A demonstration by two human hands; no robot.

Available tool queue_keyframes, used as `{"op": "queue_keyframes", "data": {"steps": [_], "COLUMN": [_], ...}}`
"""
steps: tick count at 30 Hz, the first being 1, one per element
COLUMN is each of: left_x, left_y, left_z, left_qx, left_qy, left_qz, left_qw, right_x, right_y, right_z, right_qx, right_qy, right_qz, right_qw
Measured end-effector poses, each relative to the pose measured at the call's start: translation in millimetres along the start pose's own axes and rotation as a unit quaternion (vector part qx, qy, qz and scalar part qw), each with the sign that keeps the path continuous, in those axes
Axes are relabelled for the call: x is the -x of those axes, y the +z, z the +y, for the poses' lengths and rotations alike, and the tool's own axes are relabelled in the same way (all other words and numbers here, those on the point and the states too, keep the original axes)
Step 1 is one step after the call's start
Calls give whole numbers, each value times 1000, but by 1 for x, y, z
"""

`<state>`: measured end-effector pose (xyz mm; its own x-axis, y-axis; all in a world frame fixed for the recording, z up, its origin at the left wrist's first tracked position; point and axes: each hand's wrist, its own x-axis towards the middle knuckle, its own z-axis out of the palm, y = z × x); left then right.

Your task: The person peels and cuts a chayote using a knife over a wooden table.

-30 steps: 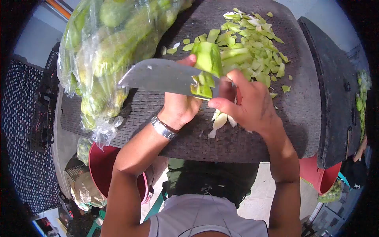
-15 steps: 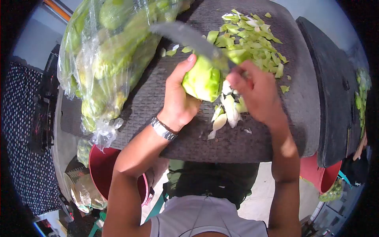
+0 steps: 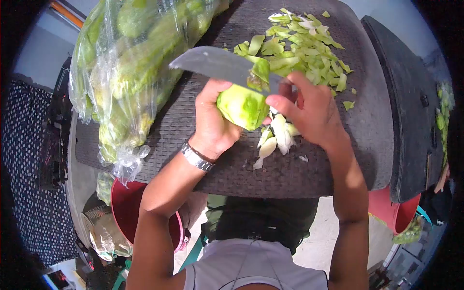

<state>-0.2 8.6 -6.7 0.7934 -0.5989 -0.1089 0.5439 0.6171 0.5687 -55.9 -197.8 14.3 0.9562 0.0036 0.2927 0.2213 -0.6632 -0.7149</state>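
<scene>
Vegetable (image 3: 239,111), pale green and faceted, clamped in left hand (image 3: 210,118), with thumb along its 11 o'clock side and one fingertip showing at 4 o'clock. Lies at 9 o'clock from right hand (image 3: 309,108) and at 2 o'clock from left palm, so between both, left being the nearer and touching. Long axis foreshortened; cannot tell its direction. Right hand closed around handle of knife (image 3: 208,60), blade pointing between 9 and 10 o'clock, crossing over 12 o'clock side of vegetable; contact not possible to judge. On blade, one green piece (image 3: 260,70) with brown mark. Hands apart from each other.

In count: one knife, one vegetable in hand, one metal watch (image 3: 197,157), two red buckets (image 3: 124,203) at 8 and 4 o'clock, lower than bench (image 3: 251,179). At 10 o'clock, one plastic bag (image 3: 140,67) with several more vegetables, not countable through folds. At 1 o'clock, one wide heap of peelings (image 3: 309,53), too many for counting; one small cluster (image 3: 278,137) near right hand.
</scene>
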Motion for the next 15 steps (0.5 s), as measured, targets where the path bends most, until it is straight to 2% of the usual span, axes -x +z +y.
{"op": "queue_keyframes", "data": {"steps": [1, 5, 7, 8, 11, 13, 14, 15], "left_x": [1, -1, 0, 0, -3, -5, -6, -6], "left_y": [2, 6, 12, 13, 10, 11, 10, 9], "left_z": [3, 2, 2, 2, 3, 2, 2, 2], "left_qx": [2, -83, -73, -69, -56, -75, -86, -96], "left_qy": [-22, -47, -41, -36, -27, -8, -1, 13], "left_qz": [-29, -28, -22, -16, 9, 26, 36, 19], "left_qw": [999, 995, 996, 997, 998, 997, 996, 995], "right_x": [-2, -14, -15, -16, -12, -10, -10, -8], "right_y": [-2, -16, -31, -37, -47, -33, -24, -12], "right_z": [5, 41, 34, 29, 13, 5, 3, 7], "right_qx": [14, 51, -132, -223, -482, -300, -204, -189], "right_qy": [5, 68, 231, 307, 366, 330, 306, 257], "right_qz": [11, 77, -6, -50, -179, -89, -40, -5], "right_qw": [1000, 993, 964, 924, 776, 891, 929, 948]}}
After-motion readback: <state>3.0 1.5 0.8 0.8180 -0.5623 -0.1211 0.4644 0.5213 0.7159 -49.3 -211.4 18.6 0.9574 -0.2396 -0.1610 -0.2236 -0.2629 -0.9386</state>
